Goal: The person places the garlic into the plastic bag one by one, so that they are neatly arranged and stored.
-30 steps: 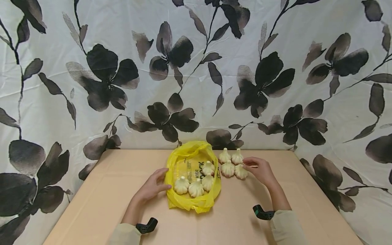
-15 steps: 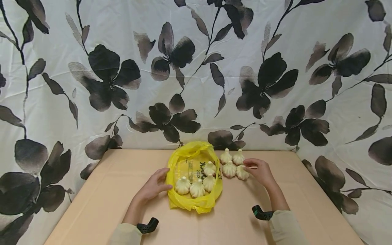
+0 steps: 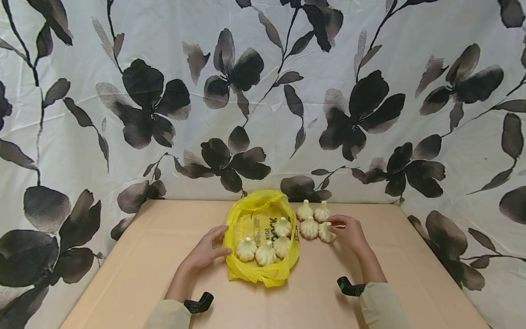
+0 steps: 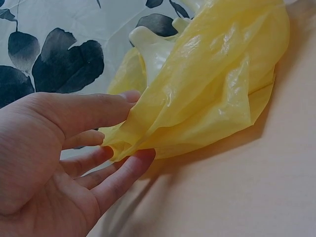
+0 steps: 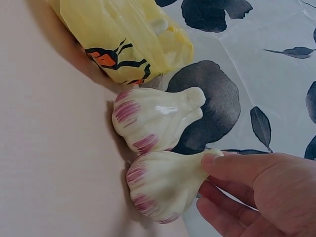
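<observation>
A yellow plastic bag (image 3: 263, 274) stands with its mouth wide, several white garlic bulbs (image 3: 246, 249) inside it. On its left side my left hand (image 3: 205, 249) holds the rim between thumb and fingers; in the left wrist view the hand (image 4: 64, 153) has the thin plastic (image 4: 207, 98) at its fingertips. Several more bulbs cluster right of the bag. My right hand (image 3: 349, 233) pinches the stem of the nearest right-hand bulb (image 3: 326, 233). Close up in the right wrist view, this purple-streaked garlic bulb (image 5: 165, 185) touches a neighbouring bulb (image 5: 153, 118), and the hand (image 5: 256, 197) grips its neck.
Everything rests on a light tan table (image 3: 172, 228), whose back edge meets a white cloth (image 3: 287, 128) printed with dark flowers. A black wrist device (image 3: 199, 303) is worn on the left arm and another black wrist device (image 3: 349, 287) on the right.
The head view has shifted slightly. Both hands, the bag and the bulbs keep their places relative to one another.
</observation>
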{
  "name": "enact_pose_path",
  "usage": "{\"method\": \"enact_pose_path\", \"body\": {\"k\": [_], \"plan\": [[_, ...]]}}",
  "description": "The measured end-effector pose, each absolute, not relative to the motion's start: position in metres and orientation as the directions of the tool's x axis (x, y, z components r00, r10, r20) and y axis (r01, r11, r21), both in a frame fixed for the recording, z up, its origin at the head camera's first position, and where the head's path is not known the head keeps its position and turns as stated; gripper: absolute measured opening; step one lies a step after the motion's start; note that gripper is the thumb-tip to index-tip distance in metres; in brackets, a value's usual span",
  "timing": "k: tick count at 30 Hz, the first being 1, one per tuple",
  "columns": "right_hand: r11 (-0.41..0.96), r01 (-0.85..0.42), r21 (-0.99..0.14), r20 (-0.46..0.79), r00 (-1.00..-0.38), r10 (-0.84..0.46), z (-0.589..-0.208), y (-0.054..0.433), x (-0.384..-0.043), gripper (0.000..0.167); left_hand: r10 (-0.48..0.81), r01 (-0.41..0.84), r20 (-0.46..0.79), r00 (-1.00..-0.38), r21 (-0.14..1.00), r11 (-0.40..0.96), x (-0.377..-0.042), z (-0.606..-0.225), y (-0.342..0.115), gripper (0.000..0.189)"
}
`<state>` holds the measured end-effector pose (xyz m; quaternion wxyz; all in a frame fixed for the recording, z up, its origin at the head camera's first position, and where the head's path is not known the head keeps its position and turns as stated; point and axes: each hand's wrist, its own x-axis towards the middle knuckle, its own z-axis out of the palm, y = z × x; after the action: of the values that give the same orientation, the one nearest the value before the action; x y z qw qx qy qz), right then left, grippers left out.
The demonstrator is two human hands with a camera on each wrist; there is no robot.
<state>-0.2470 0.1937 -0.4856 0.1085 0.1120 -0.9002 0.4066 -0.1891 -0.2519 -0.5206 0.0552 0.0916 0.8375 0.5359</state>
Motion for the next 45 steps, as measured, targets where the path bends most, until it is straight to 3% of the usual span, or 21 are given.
{"method": "enact_pose_path", "body": {"k": [45], "plan": [[0.67, -0.332, -0.664, 0.367, -0.925, -0.094, -0.466, 0.188, -0.213, 0.019, 0.253, 0.1, -0.007, -0.967, 0.907, 0.409, -0.185, -0.52, -0.257, 0.08]]}}
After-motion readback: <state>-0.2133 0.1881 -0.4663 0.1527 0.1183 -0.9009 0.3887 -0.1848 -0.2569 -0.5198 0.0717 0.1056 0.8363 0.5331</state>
